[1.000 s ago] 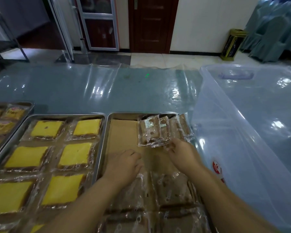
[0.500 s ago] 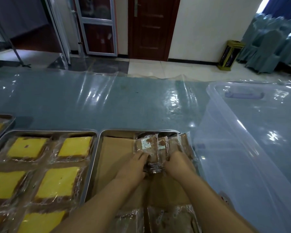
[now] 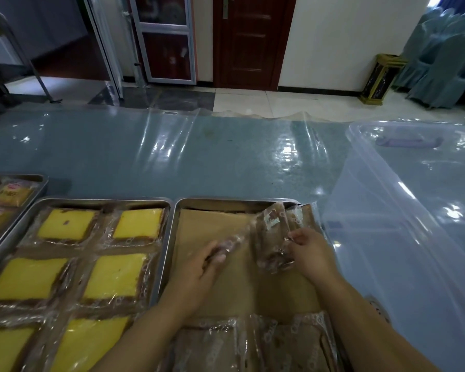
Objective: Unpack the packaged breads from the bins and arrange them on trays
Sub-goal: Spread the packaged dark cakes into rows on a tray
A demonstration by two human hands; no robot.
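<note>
So the packaged breads (image 3: 275, 237) lean in the far right corner of the paper-lined tray (image 3: 169, 251), the right hand (image 3: 310, 255) pinching their wrappers, the left hand (image 3: 202, 269) gripping one blurry pack (image 3: 227, 244). Film-covered blue bench (image 3: 145, 157), clear bin (image 3: 387, 224) right, brown door (image 3: 253, 41) behind.

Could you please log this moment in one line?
left hand holds one bread packet | right hand holds packet stack | over lined tray

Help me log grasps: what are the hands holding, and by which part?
The left hand grips one wrapped bread packet by its near end; the right hand pinches the other packets by their right side.
</note>
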